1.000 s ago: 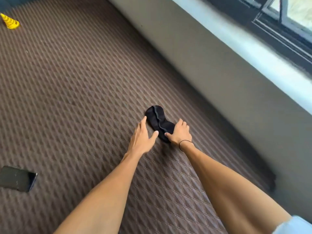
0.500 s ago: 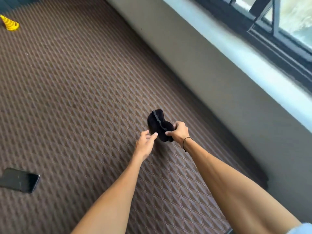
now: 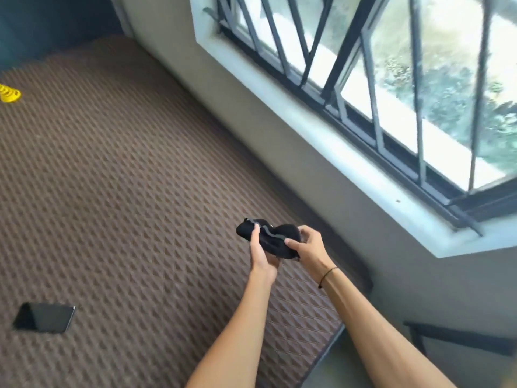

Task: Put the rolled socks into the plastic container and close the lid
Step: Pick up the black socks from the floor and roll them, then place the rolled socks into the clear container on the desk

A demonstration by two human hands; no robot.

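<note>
A pair of black socks (image 3: 272, 238) with a grey stripe is held in the air above the brown patterned mat (image 3: 126, 191). My left hand (image 3: 261, 254) cups the socks from below, with its thumb on top near their left end. My right hand (image 3: 306, 246) pinches their right end, and a thin black band circles that wrist. The socks are flat and stretched between both hands, not rolled. No plastic container or lid is in view.
A dark phone (image 3: 44, 317) lies on the mat at lower left. A yellow striped object (image 3: 8, 93) sits at the far left edge. A grey wall and a barred window (image 3: 391, 79) with a white sill run along the right. A dark frame (image 3: 458, 336) sits at lower right.
The socks have been lifted off the mat and both hands now hold them in the air. My view has tilted up, bringing the window into sight.
</note>
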